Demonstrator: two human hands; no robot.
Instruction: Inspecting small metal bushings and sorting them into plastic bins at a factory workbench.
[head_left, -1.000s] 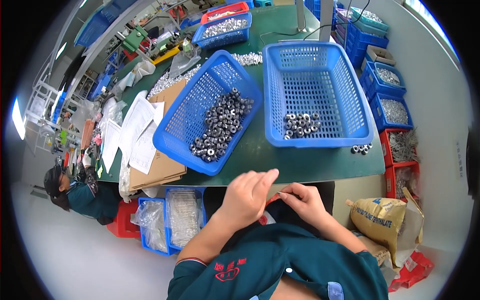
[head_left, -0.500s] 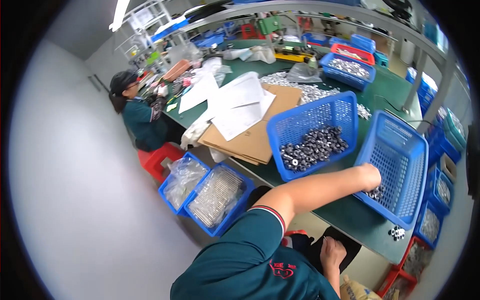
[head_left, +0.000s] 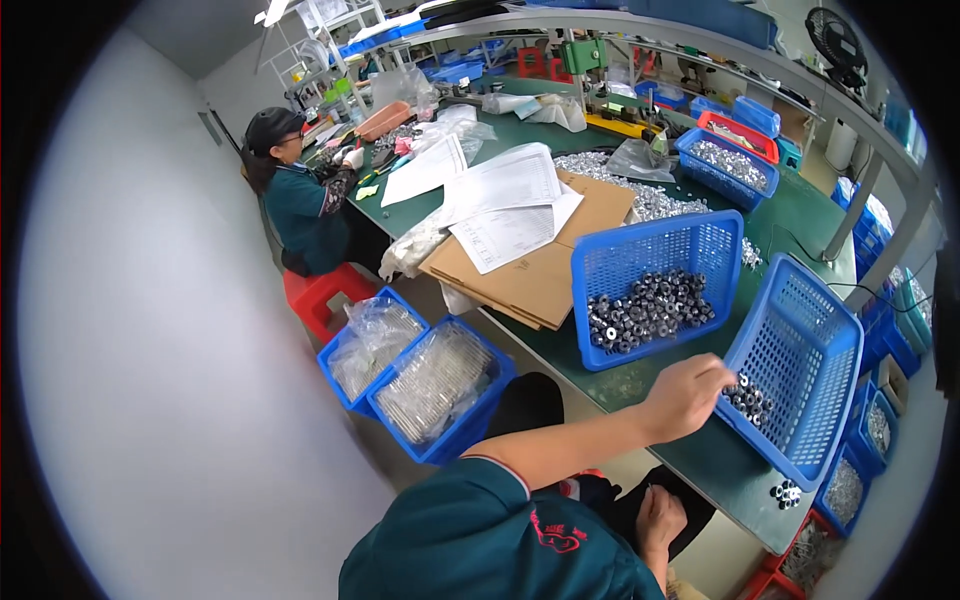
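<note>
My left hand [head_left: 684, 398] is raised over the table's near edge, just left of the right-hand blue basket [head_left: 797, 345]. Its fingers are curled together, and whatever they hold is hidden. Inside that tilted basket, a small heap of dark, nut-like metal parts [head_left: 748, 400] lies by the near left side. A second blue basket [head_left: 655, 240] stands to its left, with a larger pile of the same dark parts [head_left: 655, 308]. My right hand [head_left: 661, 519] is low by my lap, below the table edge, fingers pinched. Anything in that pinch is too small to make out.
Papers [head_left: 505, 195] lie on cardboard sheets [head_left: 540, 275]. A small cluster of parts [head_left: 786, 494] sits by the table's right corner. Blue bins of bagged metal rods [head_left: 435, 385] stand left, below the table. A co-worker [head_left: 300, 205] sits at the far left.
My left hand has come out of the right-hand basket and moved left, with the arm bent back. My right hand stays low by my lap. The view has shifted slightly.
</note>
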